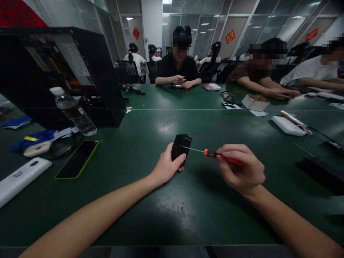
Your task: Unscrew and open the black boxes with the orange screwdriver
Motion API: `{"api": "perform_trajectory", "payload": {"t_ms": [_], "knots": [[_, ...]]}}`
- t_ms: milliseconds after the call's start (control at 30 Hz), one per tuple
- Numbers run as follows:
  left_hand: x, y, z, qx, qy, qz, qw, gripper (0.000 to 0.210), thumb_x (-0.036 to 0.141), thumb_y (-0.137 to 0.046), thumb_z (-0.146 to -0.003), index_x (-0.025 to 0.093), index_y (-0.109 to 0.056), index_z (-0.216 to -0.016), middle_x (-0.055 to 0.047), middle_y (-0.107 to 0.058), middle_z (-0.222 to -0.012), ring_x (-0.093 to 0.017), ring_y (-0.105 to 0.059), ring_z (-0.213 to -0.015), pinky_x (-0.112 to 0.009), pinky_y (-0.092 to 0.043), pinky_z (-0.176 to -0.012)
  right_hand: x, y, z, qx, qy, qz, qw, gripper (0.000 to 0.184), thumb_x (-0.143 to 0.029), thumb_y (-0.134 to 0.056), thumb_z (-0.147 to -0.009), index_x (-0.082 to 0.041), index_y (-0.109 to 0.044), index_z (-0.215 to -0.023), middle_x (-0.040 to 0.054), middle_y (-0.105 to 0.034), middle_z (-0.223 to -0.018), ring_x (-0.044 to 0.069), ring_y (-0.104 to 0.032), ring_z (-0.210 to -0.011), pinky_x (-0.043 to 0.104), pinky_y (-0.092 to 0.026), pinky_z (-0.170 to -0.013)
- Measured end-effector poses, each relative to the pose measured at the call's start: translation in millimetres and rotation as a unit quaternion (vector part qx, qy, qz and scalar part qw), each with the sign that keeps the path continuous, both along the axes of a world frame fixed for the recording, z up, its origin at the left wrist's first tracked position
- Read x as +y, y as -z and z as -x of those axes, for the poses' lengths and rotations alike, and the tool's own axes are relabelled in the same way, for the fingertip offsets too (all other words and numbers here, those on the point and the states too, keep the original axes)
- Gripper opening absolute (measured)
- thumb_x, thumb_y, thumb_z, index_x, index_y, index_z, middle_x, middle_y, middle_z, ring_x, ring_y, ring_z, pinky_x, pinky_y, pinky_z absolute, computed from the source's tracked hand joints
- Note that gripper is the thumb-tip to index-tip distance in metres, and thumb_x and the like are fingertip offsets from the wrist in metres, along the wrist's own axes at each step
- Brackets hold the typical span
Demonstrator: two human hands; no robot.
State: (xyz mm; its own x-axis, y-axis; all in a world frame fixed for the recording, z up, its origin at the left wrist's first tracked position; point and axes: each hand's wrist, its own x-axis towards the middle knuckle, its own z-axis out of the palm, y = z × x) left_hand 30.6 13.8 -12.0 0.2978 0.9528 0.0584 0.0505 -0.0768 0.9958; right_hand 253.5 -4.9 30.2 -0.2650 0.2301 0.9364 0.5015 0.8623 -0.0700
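A small black box-like device (182, 146) stands tilted over the middle of the green table (150, 215). My left hand (169, 163) is closed around its lower left side, thumb across the front face. In my right hand (242, 170) is a screwdriver (210, 153) with a red and black handle and an orange collar, gripped between thumb and fingers. Its thin metal shaft points left, and the tip meets the upper part of the device's front face. Whether the tip sits in a screw is too small to tell.
On the left are an open black computer case (107, 79), a water bottle (76, 114), a green-edged phone (77, 159) and a white device (24, 179). To the right lie a white pouch-like object (287, 125) and a small box (255, 102). A person in black (174, 68) sits opposite.
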Motion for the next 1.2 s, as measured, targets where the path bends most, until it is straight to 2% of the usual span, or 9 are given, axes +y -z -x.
{"api": "perform_trajectory", "payload": {"t_ms": [200,367,467,567,767,900,1100,1200], "knots": [[-4.6,-3.9,0.6,0.041,-0.001,-0.036,0.998,0.048,0.036,-0.063,-0.091,0.016,-0.046,-0.131,0.002,-0.061,-0.074,-0.014,-0.062,-0.058,-0.027,-0.051,-0.057,-10.7,-8.9,0.3,-0.006,-0.009,0.032,0.999,0.046,-0.001,-0.068,-0.074,-0.024,-0.059,-0.113,0.0054,-0.067,-0.097,0.02,-0.068,-0.081,0.035,-0.059,-0.065],[-4.3,-3.4,0.1,0.044,-0.001,-0.04,0.998,0.046,0.036,-0.063,-0.091,0.016,-0.047,-0.129,0.001,-0.062,-0.075,-0.013,-0.062,-0.058,-0.026,-0.051,-0.057,-17.2,-10.5,1.4,-0.049,-0.02,0.031,0.998,0.037,-0.002,-0.068,-0.073,-0.021,-0.062,-0.104,0.0051,-0.067,-0.094,0.019,-0.068,-0.079,0.034,-0.059,-0.064],[-2.7,-1.9,0.0,0.039,-0.001,-0.032,0.999,0.047,0.037,-0.063,-0.091,0.016,-0.047,-0.129,0.001,-0.062,-0.076,-0.013,-0.063,-0.057,-0.026,-0.052,-0.056,-14.9,-6.3,0.5,-0.046,-0.01,0.035,0.998,0.042,0.001,-0.068,-0.073,-0.019,-0.061,-0.109,0.0061,-0.067,-0.097,0.018,-0.068,-0.081,0.032,-0.059,-0.065],[-1.7,-1.2,0.4,0.041,0.001,-0.024,0.999,0.05,0.038,-0.063,-0.091,0.015,-0.046,-0.132,0.001,-0.062,-0.075,-0.014,-0.063,-0.057,-0.027,-0.052,-0.055,-11.0,-2.7,-0.7,-0.014,-0.002,0.036,0.999,0.048,0.001,-0.069,-0.071,-0.021,-0.059,-0.113,0.0079,-0.066,-0.103,0.021,-0.067,-0.088,0.037,-0.06,-0.07],[-2.1,-3.5,0.9,0.025,-0.003,-0.01,1.0,0.05,0.037,-0.063,-0.091,0.014,-0.046,-0.132,0.001,-0.061,-0.073,-0.014,-0.063,-0.056,-0.027,-0.053,-0.055,-5.8,-2.8,-1.2,-0.014,0.008,0.03,0.999,0.041,0.001,-0.067,-0.076,-0.021,-0.062,-0.11,0.0071,-0.067,-0.098,0.02,-0.068,-0.082,0.034,-0.058,-0.063],[-1.8,-3.3,2.1,0.023,-0.001,-0.004,1.0,0.049,0.038,-0.063,-0.091,0.014,-0.047,-0.131,-0.001,-0.063,-0.077,-0.014,-0.065,-0.057,-0.027,-0.054,-0.057,-2.5,-5.0,0.7,0.008,0.039,0.031,0.999,0.042,-0.003,-0.068,-0.076,-0.023,-0.063,-0.113,0.0083,-0.066,-0.103,0.023,-0.067,-0.086,0.04,-0.059,-0.067],[1.0,0.4,5.2,0.007,-0.013,-0.005,1.0,0.049,0.038,-0.064,-0.091,0.016,-0.047,-0.131,-0.002,-0.063,-0.081,-0.014,-0.066,-0.06,-0.028,-0.055,-0.057,-0.1,-8.2,1.5,-0.035,0.03,0.027,0.999,0.034,-0.004,-0.069,-0.078,-0.02,-0.065,-0.108,0.0084,-0.067,-0.099,0.022,-0.069,-0.083,0.036,-0.059,-0.065],[1.1,0.3,6.1,0.008,-0.009,-0.008,1.0,0.05,0.039,-0.064,-0.091,0.015,-0.047,-0.131,-0.002,-0.063,-0.08,-0.015,-0.065,-0.06,-0.028,-0.055,-0.058,0.6,-7.6,1.5,-0.02,0.03,0.037,0.999,0.038,-0.003,-0.067,-0.079,-0.02,-0.063,-0.112,0.0088,-0.066,-0.1,0.021,-0.068,-0.085,0.036,-0.059,-0.067]]}}
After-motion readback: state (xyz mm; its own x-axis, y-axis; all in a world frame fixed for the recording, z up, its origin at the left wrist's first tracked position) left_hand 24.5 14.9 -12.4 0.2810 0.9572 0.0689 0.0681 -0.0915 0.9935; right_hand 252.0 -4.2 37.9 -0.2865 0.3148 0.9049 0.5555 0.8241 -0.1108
